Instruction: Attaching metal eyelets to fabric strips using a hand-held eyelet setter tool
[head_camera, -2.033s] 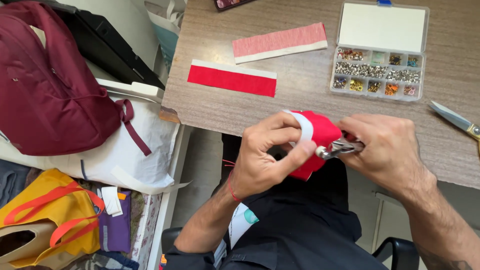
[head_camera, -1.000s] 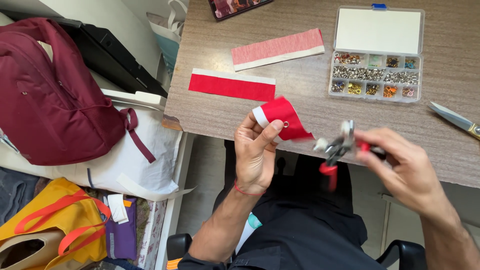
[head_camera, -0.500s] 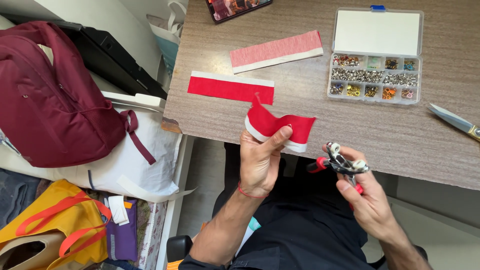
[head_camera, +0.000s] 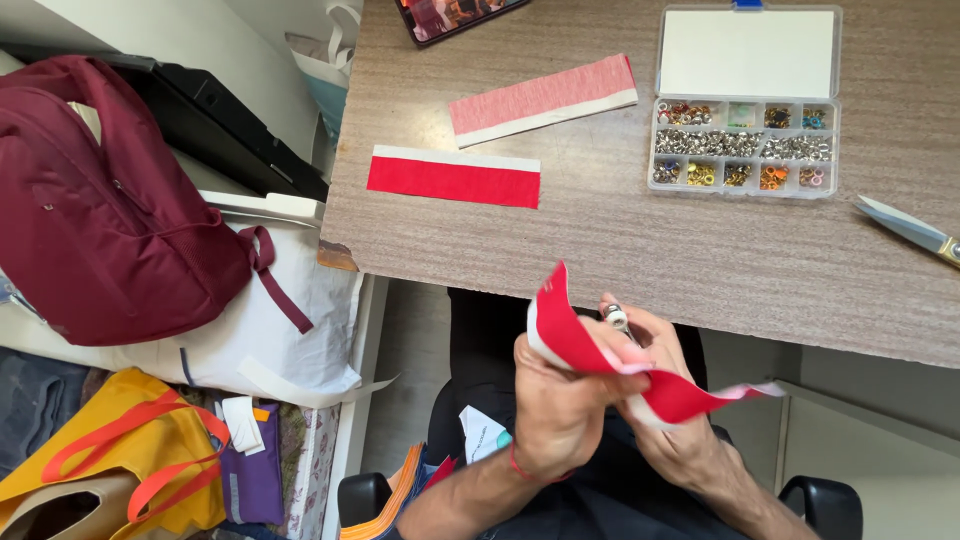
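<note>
Wooden table (head_camera: 620, 240) carrying two red fabric strips, clear eyelet box (head_camera: 745, 110), scissors (head_camera: 905, 228). Both hands working close together below its edge: left hand (head_camera: 560, 405) pinching curled red strip (head_camera: 600, 360), right hand (head_camera: 680, 425) closing around eyelet pliers (head_camera: 616, 317), mostly hidden behind it

A bright red fabric strip with a white edge (head_camera: 600, 355) curls below the grey-brown wood-grain desk (head_camera: 620, 240). On the desk lie a matching red strip (head_camera: 453, 181) and a paler pink, white-edged strip (head_camera: 542, 98). A maroon backpack (head_camera: 100, 210) sits left of the desk.
</note>
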